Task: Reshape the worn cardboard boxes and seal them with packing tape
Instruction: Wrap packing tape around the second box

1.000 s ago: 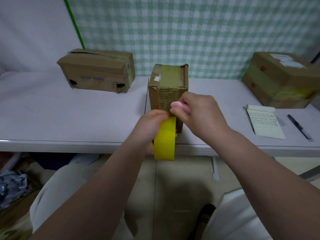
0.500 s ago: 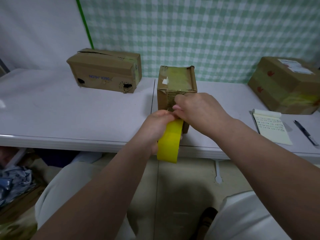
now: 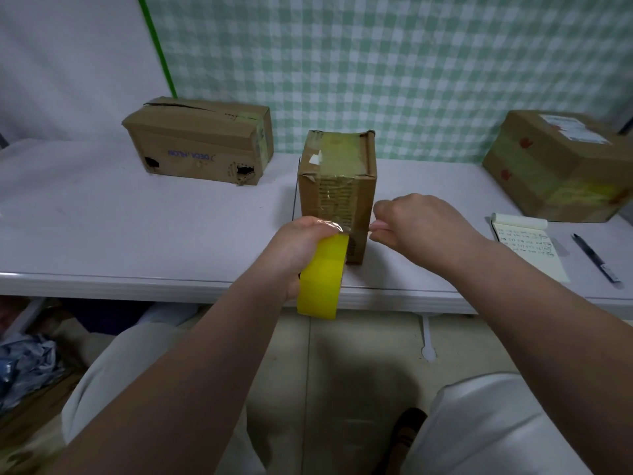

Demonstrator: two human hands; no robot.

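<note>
White table (image 3: 137,234) against a green-checked curtain (image 3: 394,63). Centre, near the front edge: the upright cardboard box (image 3: 337,200), with yellowish tape already over its top and running down the near face.

The left hand (image 3: 298,252) grips the yellow tape roll (image 3: 320,279) against the lower near face. The roll hangs past the table edge, and a glint of clear strip shows above the knuckles.

Half a second ago the right hand (image 3: 414,224) lay over the strip on the near face. Now it sits off the box's right edge, fingers curled, tips just beside the corner. Cannot tell whether they pinch tape or nothing.

Judgement: strip pressed down; tearing it from the roll comes next.

Outward: a worn box (image 3: 198,149) with holes at far left, a taped box (image 3: 555,166) at far right, with a notepad (image 3: 527,248) and pen (image 3: 594,258) near it.
</note>
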